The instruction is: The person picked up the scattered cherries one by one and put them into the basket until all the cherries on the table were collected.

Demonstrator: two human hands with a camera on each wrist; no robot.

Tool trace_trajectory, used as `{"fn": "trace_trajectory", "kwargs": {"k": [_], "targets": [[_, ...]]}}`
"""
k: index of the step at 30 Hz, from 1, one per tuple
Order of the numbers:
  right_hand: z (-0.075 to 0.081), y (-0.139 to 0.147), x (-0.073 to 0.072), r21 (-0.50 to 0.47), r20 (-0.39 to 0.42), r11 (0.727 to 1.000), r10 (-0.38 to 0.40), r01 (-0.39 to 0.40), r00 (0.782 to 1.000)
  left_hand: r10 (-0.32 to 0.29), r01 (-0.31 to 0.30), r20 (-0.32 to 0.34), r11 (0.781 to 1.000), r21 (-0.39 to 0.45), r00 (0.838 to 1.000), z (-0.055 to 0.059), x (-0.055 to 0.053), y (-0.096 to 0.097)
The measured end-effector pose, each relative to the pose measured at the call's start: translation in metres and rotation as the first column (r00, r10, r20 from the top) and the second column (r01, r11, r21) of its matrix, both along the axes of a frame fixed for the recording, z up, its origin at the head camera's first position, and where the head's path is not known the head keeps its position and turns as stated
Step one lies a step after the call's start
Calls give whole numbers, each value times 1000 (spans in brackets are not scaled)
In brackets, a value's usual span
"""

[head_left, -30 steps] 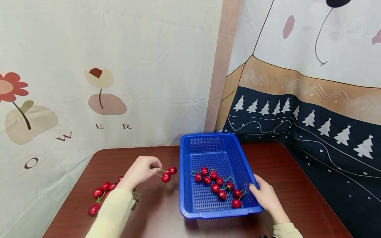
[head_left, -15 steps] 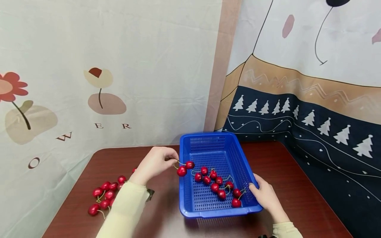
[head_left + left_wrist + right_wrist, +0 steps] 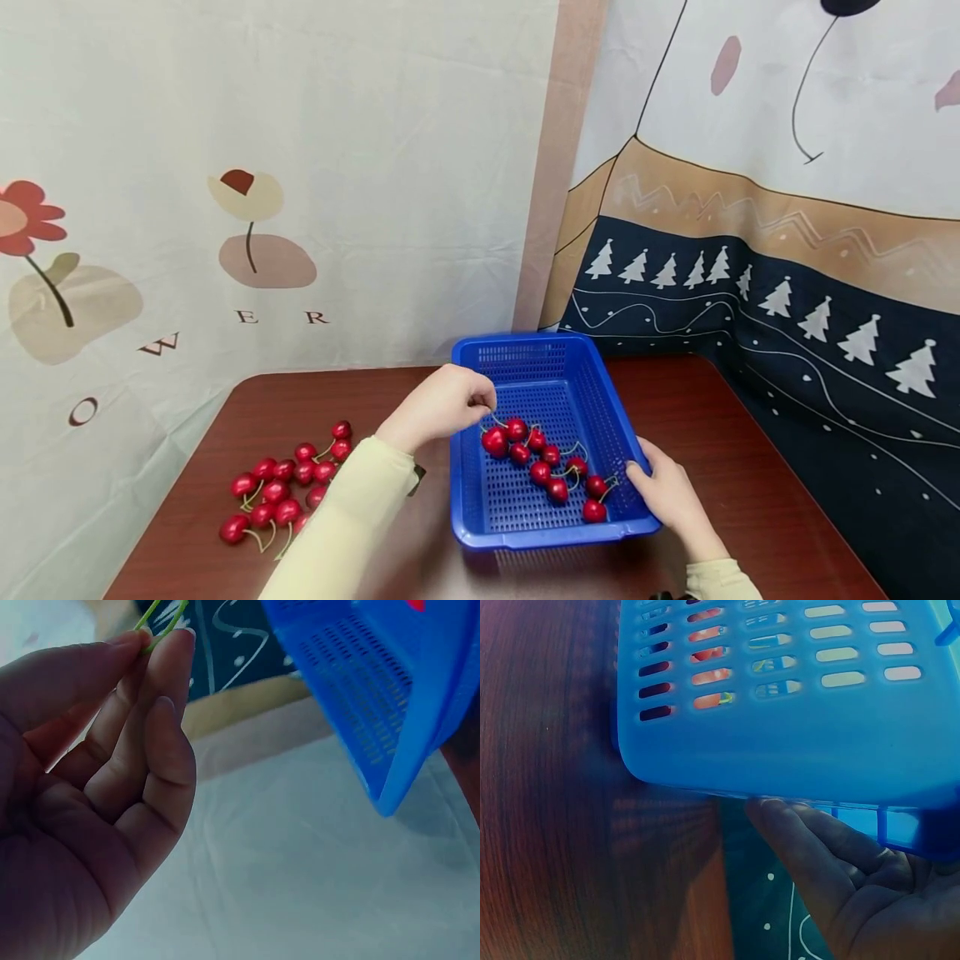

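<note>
My left hand (image 3: 442, 408) is over the left side of the blue plastic basket (image 3: 555, 540), pinching the stems of a pair of cherries (image 3: 495, 442). In the left wrist view, thin green stems (image 3: 174, 622) come out between thumb and forefinger. The pair hangs at the left end of several cherries (image 3: 557, 490) lying on the basket floor; whether they touch those cannot be told. At the basket's right side, my right hand (image 3: 671, 496) grips the rim, thumb on top. The right wrist view has its fingers (image 3: 780, 821) against the basket wall (image 3: 780, 750).
Several more cherries (image 3: 276, 492) with stems lie in a loose group on the brown table (image 3: 405, 533), left of the basket. Printed cloth (image 3: 420, 208) hangs behind the table, and a dark cloth with trees (image 3: 825, 400) runs along its right side.
My left hand has carried the pair of cherries rightward from above the table, across the basket's left rim and into the basket. The right hand and basket have stayed in place.
</note>
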State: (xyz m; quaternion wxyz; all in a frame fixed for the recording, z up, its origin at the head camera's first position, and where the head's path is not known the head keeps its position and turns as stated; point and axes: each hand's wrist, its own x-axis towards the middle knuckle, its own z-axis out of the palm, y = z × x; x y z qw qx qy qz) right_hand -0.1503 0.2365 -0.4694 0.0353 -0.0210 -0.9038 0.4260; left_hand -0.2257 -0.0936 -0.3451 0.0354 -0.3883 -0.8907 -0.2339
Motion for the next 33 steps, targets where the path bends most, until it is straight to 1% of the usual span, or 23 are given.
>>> {"fn": "trace_trajectory", "kwargs": {"k": [2,6,8,13,16,19,24,28,33], "targets": [[0,0,0,-1,-2,1000,1,-1,1000,-27,26,-15,999,-38,1000,-3,-2,7],[0,0,0,-2,-2,1000,2,-2,1000,-40,42,15,993,-112,999,-9,-2,20],[0,0,0,-4,2,1000,2,-2,1000,-46,48,20,987,-153,999,-13,-1,26],[1,0,0,-8,13,1000,-2,3,1000,-80,73,-17,962,-264,997,-25,1,38],[0,0,0,-9,15,1000,-4,4,1000,-104,89,-30,945,-314,994,-33,2,42],[0,1,0,-11,14,1000,-4,4,1000,-114,99,-24,931,-352,993,-43,3,45],[0,0,0,-9,11,1000,-4,4,1000,-101,100,17,915,-391,995,-56,5,48],[0,0,0,-12,11,1000,-2,2,1000,-111,113,30,898,-425,993,-62,8,48],[0,0,0,-19,9,1000,-3,3,1000,-132,136,41,881,-454,990,-64,11,49]]}}
